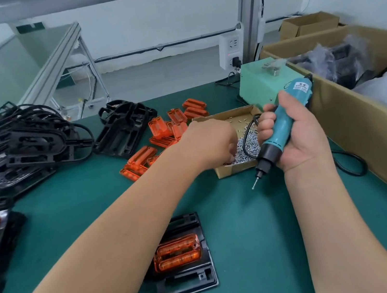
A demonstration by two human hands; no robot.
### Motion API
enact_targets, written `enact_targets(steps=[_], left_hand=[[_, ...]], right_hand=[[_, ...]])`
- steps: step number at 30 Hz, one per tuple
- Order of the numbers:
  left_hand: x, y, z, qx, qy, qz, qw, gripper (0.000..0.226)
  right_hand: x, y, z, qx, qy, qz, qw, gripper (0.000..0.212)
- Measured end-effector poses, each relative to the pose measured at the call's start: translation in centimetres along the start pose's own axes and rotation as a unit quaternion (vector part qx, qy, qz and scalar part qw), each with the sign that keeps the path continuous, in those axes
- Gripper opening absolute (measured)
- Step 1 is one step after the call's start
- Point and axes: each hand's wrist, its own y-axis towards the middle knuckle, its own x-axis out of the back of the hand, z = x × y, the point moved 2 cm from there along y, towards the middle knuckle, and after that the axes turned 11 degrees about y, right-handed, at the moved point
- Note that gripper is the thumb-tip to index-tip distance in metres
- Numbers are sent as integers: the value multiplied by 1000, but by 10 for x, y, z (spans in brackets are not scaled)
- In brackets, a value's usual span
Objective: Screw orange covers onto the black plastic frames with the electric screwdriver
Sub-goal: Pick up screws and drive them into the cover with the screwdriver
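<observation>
Starting farthest left of the hands, a heap of black plastic frames (pixel 23 148) was piled on the counter (pixel 252 238). Nearer the body than either hand, and partly hidden under the left forearm (pixel 125 233), one black frame (pixel 203 279) was laid flat. An orange cover (pixel 177 252) was seated in it, its long axis running side to side. The left hand (pixel 212 143) was dipped into the screw box (pixel 226 170), fingers curled downward; whether a screw was pinched could not be told. Just right of it, the electric screwdriver (pixel 280 127) was gripped in the right hand (pixel 297 137), its bit (pixel 254 184) angled down toward the frame. The right hand was judged the nearer to the cover's exposed right end.
</observation>
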Motion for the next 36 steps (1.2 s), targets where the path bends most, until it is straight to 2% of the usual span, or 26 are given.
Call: enact_targets(steps=[13,14,16,18,19,21,24,25,26,27,28,33,36], left_hand=[[-4,-24,8,30,-53,-87,994,21],[-2,-27,8,34,-68,-97,992,18],[1,-38,10,64,-188,-116,973,13],[3,-57,15,120,-356,-137,917,10],[5,-69,20,147,-442,-145,873,10],[7,-95,31,172,-618,-135,755,11],[4,-135,47,160,-818,-75,547,12],[1,-147,50,159,-853,-51,495,13],[-2,-158,51,160,-872,-30,462,13],[-6,-167,52,160,-878,-13,450,13],[-10,-174,52,160,-875,-1,457,12],[-24,-189,45,143,-833,1,535,6],[-27,-192,44,141,-803,-8,579,10]], right_hand=[[-5,-3,-5,22,-9,4,1000,26],[-5,-4,-6,24,-12,6,1000,25],[-6,-4,-7,30,-22,10,999,25],[-8,-5,-8,32,-34,14,999,25],[-9,-5,-8,32,-39,17,999,25],[-11,-7,-10,32,-50,25,998,25],[-19,-13,-18,29,-60,43,997,24],[-23,-15,-22,30,-63,50,996,25],[-27,-19,-27,32,-64,58,996,25],[-31,-22,-33,35,-60,66,995,25],[-35,-26,-40,38,-50,74,995,25],[-47,-47,-72,66,27,111,991,28],[-51,-56,-78,78,53,142,985,29]])
